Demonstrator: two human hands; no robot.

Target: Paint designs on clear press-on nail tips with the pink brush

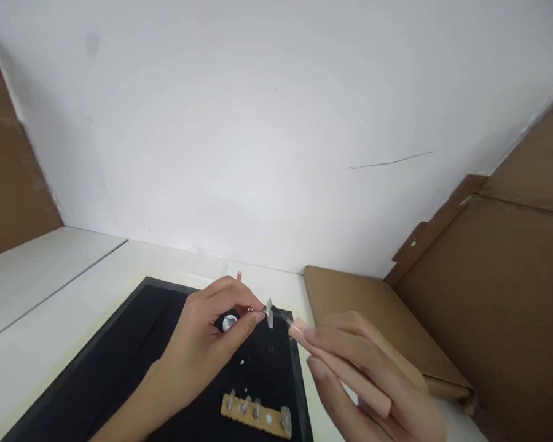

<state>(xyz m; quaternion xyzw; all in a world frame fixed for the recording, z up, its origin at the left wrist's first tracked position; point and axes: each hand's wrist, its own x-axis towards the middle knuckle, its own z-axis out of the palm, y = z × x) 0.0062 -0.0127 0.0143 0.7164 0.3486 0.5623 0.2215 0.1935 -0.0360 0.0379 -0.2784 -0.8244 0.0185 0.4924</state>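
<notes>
The left hand (209,328) pinches a small metallic part (253,309) beside a thin pale piece (270,313), above the black mat (166,337). The right hand (368,374) grips a pink-handled tool (350,374), its tip directed at the piece. A tan strip (255,416) lies on the mat.

Plain black mat (175,344), pinkish tool (350,377)

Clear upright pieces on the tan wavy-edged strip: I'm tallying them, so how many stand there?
4. On the tan wavy-edged strip, three clear pieces stand towards the picture's left: and. The fourth stands at its right end. None looks hidden.
</notes>
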